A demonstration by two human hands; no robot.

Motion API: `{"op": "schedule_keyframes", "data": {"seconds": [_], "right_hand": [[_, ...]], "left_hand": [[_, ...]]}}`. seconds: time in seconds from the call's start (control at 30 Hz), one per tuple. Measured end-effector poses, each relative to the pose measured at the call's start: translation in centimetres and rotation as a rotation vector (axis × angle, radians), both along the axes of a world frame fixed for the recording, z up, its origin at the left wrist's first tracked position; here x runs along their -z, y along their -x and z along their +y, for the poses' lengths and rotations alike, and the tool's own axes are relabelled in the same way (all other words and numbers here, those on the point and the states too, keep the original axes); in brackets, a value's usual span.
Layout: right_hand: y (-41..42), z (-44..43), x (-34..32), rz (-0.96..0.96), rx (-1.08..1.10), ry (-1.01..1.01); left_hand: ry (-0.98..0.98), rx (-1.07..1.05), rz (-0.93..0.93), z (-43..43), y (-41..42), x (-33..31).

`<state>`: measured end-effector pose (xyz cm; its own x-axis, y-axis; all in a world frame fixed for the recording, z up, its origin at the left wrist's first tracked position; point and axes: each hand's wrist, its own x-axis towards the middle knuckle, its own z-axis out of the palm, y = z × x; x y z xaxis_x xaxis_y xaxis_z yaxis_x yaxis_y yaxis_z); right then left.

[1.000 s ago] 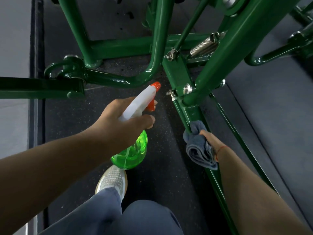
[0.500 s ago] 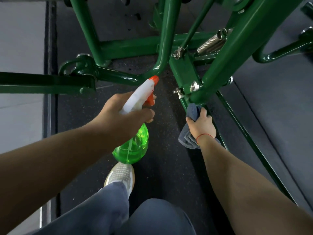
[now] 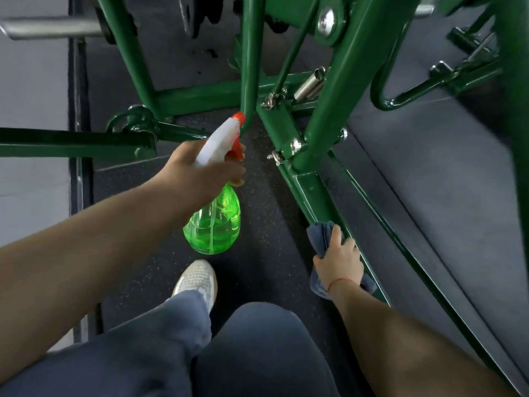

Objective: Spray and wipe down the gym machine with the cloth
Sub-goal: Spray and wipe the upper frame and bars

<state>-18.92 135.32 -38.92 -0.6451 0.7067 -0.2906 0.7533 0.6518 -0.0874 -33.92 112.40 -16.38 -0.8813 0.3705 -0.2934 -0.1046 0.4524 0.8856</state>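
Observation:
A green steel gym machine frame (image 3: 310,190) fills the upper half of the view, its low floor beam running down to the right. My left hand (image 3: 197,173) grips the neck of a green spray bottle (image 3: 213,227) with a white head and orange nozzle, held above the floor and aimed at the frame's joint. My right hand (image 3: 339,262) holds a grey-blue cloth (image 3: 322,236) pressed onto the low beam, well below the bolted joint (image 3: 296,146). Part of the cloth hangs under my wrist.
Dark speckled rubber flooring (image 3: 269,224) lies between the beams. My knees and a white shoe (image 3: 197,279) are at the bottom centre. A spring (image 3: 310,83) and wing bolts sit near the joint. A thin green rod (image 3: 406,250) runs beside the beam on the right.
My right hand slid the cloth down the floor beam, away from the bolted joint and towards me. The spray bottle stayed in about the same spot. The view tilted up slightly.

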Motion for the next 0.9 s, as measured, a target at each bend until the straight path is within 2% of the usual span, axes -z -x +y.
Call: {"op": "schedule_keyframes", "data": {"seconds": [0.23,0.33,0.4,0.57,0.7,0.8,0.9], "right_hand": [[-7.1,-1.0,-1.8,-0.076,0.077,-0.019],[-6.9,-0.4,-3.2,-0.105,0.143,0.077],[-6.0,0.0,-4.6,-0.058,0.197,0.162],[-1.6,-1.0,-9.3,0.261,0.188,0.362],[4.8,-2.1,-15.4,0.665,0.176,0.533],[9.1,-2.8,-20.1,0.914,0.069,0.596],[12.7,-3.3,-24.3,1.051,-0.065,0.624]], "left_hand": [[-0.002,0.043,0.1,-0.9,-2.3,-4.9],[0.022,0.013,0.119,-1.2,-2.8,-6.9],[0.023,0.006,0.111,-1.5,-3.2,-8.6],[-0.014,-0.074,0.114,-2.1,-2.9,-11.4],[-0.154,-0.176,0.109,-2.2,-1.5,-12.9],[-0.273,-0.277,0.107,-2.3,0.9,-13.4],[-0.348,-0.37,0.136,-2.0,3.2,-13.7]]}}
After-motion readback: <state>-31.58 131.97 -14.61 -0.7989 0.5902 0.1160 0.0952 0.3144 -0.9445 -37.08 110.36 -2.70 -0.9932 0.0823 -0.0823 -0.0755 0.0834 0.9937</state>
